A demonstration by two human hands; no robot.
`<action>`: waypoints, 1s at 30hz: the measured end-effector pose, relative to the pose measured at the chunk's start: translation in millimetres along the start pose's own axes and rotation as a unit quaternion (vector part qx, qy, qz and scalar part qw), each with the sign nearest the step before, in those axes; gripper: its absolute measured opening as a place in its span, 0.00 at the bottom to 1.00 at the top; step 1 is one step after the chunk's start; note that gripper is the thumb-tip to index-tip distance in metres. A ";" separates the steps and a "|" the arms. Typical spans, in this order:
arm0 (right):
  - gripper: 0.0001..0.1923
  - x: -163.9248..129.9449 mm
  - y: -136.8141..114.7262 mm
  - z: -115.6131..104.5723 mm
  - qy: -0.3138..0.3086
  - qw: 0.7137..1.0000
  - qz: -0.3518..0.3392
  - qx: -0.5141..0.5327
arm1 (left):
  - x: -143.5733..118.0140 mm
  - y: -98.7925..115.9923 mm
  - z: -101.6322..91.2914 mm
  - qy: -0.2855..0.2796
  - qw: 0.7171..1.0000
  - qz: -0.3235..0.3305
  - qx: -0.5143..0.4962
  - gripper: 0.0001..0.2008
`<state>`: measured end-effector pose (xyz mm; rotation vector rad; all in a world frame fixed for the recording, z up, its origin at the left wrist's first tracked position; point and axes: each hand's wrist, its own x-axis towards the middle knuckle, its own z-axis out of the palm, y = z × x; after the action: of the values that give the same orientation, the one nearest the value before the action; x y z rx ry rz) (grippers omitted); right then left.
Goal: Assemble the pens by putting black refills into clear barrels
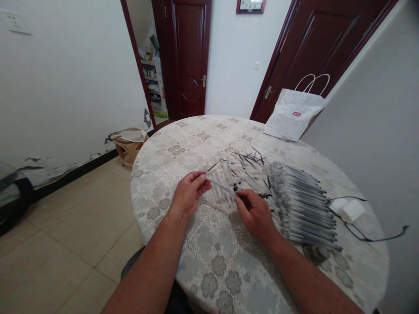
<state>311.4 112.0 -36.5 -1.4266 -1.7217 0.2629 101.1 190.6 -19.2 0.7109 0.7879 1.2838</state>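
Observation:
A slim, clear pen barrel [220, 185] spans the gap between my two hands, just above the table. My left hand [193, 188] pinches its far left end between thumb and fingers. At the other end, my right hand [253, 210] has thumb and forefinger closed on it; whether a small part sits in those fingertips is hidden. Beyond my hands lie loose clear pen barrels [227, 171], thin dark refills [250, 159] and small black pieces. To the right of my right hand, a stack of several clear pens with dark cores [307, 203] lies in a row.
The round table wears a flowered cloth [218, 266]. Dark-framed glasses [358, 233] lie at the right beside a white block [352, 211]. A white paper bag [293, 114] stands at the back right. A wooden stool [130, 148] is on the floor past the left edge.

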 end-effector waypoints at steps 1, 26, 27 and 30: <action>0.09 -0.7 -0.4 0.2 -0.005 1.000 -0.024 -0.018 | 0.1 -0.1 0.0 0.000 1.000 0.000 -0.004 0.15; 0.16 -1.4 -14.6 6.3 -0.064 0.921 0.231 0.308 | -2.8 -3.0 1.2 -0.008 0.999 0.009 0.041 0.15; 0.16 -0.9 -14.4 7.0 -0.064 0.911 0.244 0.327 | -2.9 -3.7 1.9 -0.005 0.999 0.011 0.041 0.15; 0.16 -1.7 -15.1 10.2 -0.062 0.884 0.270 0.376 | -3.5 -5.3 4.8 0.004 0.999 0.025 0.036 0.15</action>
<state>293.5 109.2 -33.8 -1.2527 -1.0604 1.2071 107.6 186.2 -20.5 0.7883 0.8308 1.3087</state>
